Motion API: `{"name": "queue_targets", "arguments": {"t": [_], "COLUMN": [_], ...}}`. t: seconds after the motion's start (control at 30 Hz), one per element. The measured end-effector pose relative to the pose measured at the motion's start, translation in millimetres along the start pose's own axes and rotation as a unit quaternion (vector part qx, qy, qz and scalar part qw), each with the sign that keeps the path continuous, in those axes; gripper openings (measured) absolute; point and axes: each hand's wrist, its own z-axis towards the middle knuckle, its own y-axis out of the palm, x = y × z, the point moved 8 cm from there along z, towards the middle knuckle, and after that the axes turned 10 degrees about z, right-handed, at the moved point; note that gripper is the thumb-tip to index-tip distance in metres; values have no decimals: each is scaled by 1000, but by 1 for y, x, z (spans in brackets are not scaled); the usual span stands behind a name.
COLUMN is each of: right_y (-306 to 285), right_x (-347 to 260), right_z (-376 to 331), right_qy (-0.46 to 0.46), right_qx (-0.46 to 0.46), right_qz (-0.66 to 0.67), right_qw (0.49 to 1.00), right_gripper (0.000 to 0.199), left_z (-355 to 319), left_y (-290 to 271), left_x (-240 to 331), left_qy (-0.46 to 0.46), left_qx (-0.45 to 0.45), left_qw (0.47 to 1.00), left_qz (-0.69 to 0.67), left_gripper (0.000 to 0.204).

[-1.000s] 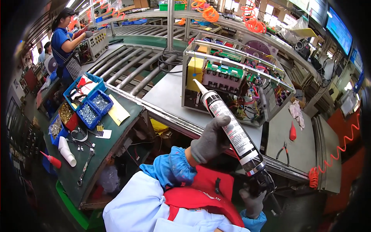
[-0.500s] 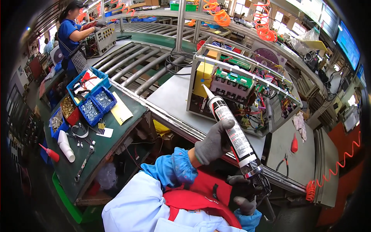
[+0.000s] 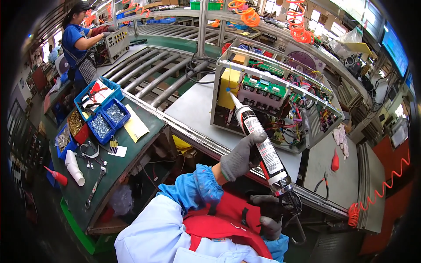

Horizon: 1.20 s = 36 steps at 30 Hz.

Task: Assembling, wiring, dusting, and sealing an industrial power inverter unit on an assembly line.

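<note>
My gloved left hand wraps round the black, white and red sealant cartridge of a caulking gun. My gloved right hand grips the gun's dark handle end near the red apron; part of its fingers is in shadow. From the cartridge, a white nozzle points up and left at a yellow block with a small blue spot. Its tip appears at or just below that spot; contact I cannot tell. The block sits in an open metal-framed electronic unit with green circuit boards and wires.
On the left, a green bench carries blue bins of small hardware, a wrench and a red bottle. Pliers and another red bottle lie at right. Beyond the rollers, a person handles another unit.
The nozzle tip has come nearer the blue spot on the yellow block. The gun's rear end and my right hand have shifted slightly left and up. My left hand keeps its grip.
</note>
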Motion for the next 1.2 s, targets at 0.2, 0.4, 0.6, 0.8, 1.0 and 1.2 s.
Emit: {"name": "queue_targets", "arguments": {"t": [0.2, 0.4, 0.6, 0.8, 1.0, 1.2], "right_y": [-2, -9, -14, -18, -18, -19], "right_x": [18, 27, 31, 35, 38, 40], "right_z": [0, 2, 5, 7, 8, 10], "right_qy": [-8, -33, -33, -38, -34, -40], "right_qx": [0, 2, 5, 8, 5, 0], "right_qz": [93, 141, 167, 192, 218, 231], "right_qw": [996, 989, 985, 981, 975, 972], "right_gripper": [65, 66, 64, 62, 61, 62], "left_z": [2, 3, 7, 10, 6, 9], "left_y": [-3, -5, -10, -13, -10, -10], "left_x": [-3, -4, -7, -8, -3, -2], "left_qy": [-3, -11, 4, 11, 21, 27], "left_qx": [29, 33, 64, 82, 111, 101], "left_qw": [998, 995, 990, 984, 983, 981], "left_qz": [54, 97, 128, 157, 146, 165], "left_gripper": [30, 28, 30, 30, 29, 31]}}
